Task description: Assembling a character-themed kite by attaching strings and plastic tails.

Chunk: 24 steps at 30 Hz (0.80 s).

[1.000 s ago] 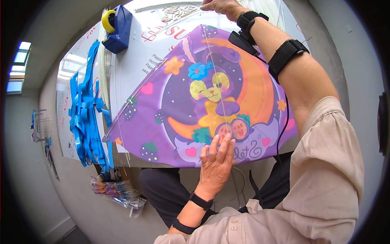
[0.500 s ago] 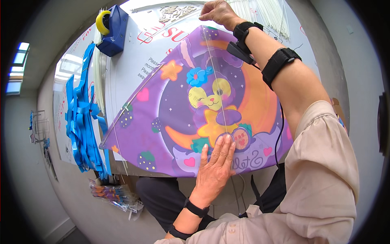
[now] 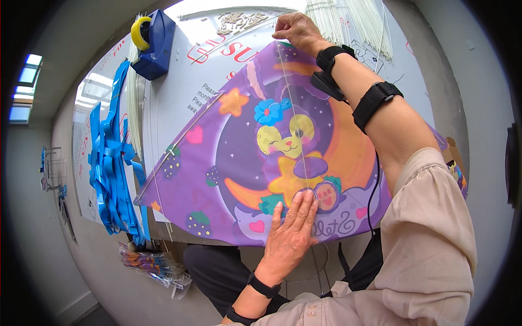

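Note:
A purple kite sail (image 3: 196, 163), printed with a cartoon rabbit, a star and an orange moon, lies across the table in front of me. Down its middle runs a thin white rod (image 3: 296, 108). My left hand (image 3: 291, 225) rests flat near the sail's lower edge, its fingers stretched over the rod's lower part. At the sail's far tip, my right hand (image 3: 293, 31) pinches the upper end of the rod, though its fingertips partly hide the grip. Another rod (image 3: 190, 127) lies along the sail's left edge.
Blue ribbon strips (image 3: 111, 157) hang over the table's left side, near a blue tape dispenser (image 3: 155, 49). Small pale tubes (image 3: 239, 23) and bundled white rods (image 3: 353, 27) lie at the far edge. Packaged colourful items (image 3: 149, 263) sit low at left. A black cable (image 3: 374, 195) crosses the sail.
My right hand has come slightly nearer, closer to the sail's tip. The sail and rod sit a little lower in view. My left hand stays flat on the sail.

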### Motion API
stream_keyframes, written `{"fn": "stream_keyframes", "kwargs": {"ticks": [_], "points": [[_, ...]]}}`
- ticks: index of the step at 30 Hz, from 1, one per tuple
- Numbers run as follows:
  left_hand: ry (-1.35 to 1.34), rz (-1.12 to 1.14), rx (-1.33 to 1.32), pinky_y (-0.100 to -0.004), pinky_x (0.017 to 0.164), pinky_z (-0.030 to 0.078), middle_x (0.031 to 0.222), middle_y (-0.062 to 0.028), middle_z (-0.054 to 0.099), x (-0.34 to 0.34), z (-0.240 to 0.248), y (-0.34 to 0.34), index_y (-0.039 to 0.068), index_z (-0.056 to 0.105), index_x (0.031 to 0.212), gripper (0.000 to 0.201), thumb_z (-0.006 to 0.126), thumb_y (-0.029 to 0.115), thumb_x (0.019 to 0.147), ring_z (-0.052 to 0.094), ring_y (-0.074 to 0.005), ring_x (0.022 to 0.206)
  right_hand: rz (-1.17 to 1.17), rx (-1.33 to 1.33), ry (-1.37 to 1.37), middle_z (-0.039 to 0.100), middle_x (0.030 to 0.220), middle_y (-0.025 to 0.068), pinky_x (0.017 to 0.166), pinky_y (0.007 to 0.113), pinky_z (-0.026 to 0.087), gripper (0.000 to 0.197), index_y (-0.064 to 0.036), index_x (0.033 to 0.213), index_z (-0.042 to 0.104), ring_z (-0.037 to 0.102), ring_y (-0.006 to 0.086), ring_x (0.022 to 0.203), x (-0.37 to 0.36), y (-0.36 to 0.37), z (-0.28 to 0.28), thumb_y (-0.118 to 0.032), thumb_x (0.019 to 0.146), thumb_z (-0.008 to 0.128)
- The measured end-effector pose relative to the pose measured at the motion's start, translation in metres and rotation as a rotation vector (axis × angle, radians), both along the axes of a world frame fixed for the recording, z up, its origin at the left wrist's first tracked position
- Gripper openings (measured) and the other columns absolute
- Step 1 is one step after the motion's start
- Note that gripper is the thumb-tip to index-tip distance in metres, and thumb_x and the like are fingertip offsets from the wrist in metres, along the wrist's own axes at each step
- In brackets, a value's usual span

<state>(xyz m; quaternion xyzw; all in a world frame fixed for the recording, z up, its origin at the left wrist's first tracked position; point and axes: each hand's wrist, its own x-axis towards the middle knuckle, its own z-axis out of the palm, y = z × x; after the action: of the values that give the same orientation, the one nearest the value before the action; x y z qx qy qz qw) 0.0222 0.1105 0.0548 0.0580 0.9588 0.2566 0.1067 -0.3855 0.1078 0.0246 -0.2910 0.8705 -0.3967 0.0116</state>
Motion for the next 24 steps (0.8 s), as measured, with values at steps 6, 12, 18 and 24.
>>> {"fn": "stream_keyframes", "kwargs": {"ticks": [6,12,18,24], "points": [[-0.003,-0.005,-0.003,-0.0431,0.111,0.013,0.147,-0.0074,0.031,-0.001,0.001,-0.001,0.006,0.035,0.138,0.094,0.080,0.025,0.058,0.024,-0.0218,0.138,-0.021,0.047,0.001,0.065,0.069,0.0050,0.063,0.028,0.048,0.011,-0.0062,0.077,0.065,0.061,0.0130,0.065,0.008,0.000,0.006,-0.015,0.079,0.070],[-0.001,-0.008,0.005,-0.0429,0.111,0.013,0.147,-0.0071,0.030,-0.002,0.001,0.000,0.006,0.036,0.138,0.094,0.080,0.024,0.057,0.024,-0.0218,0.138,-0.015,0.025,-0.051,0.067,0.070,0.0029,0.065,0.030,0.049,0.010,-0.0094,0.077,0.065,0.064,0.0138,0.067,0.003,0.000,0.001,-0.018,0.078,0.070],[-0.015,0.003,0.014,-0.0429,0.111,0.013,0.147,-0.0068,0.030,-0.001,0.001,-0.001,0.006,0.036,0.138,0.094,0.080,0.024,0.057,0.024,-0.0218,0.138,-0.079,0.075,-0.001,0.067,0.069,0.0049,0.062,0.029,0.049,0.009,-0.0069,0.075,0.064,0.063,0.0132,0.065,0.015,-0.003,0.006,-0.014,0.079,0.069],[-0.006,0.001,0.012,-0.0429,0.111,0.013,0.147,-0.0069,0.031,-0.002,0.001,0.000,0.006,0.037,0.138,0.094,0.080,0.024,0.057,0.025,-0.0218,0.138,-0.079,0.097,-0.045,0.068,0.077,0.0039,0.069,0.033,0.050,0.012,-0.0121,0.080,0.067,0.066,0.0182,0.075,0.003,-0.003,-0.003,-0.021,0.074,0.073]]}}
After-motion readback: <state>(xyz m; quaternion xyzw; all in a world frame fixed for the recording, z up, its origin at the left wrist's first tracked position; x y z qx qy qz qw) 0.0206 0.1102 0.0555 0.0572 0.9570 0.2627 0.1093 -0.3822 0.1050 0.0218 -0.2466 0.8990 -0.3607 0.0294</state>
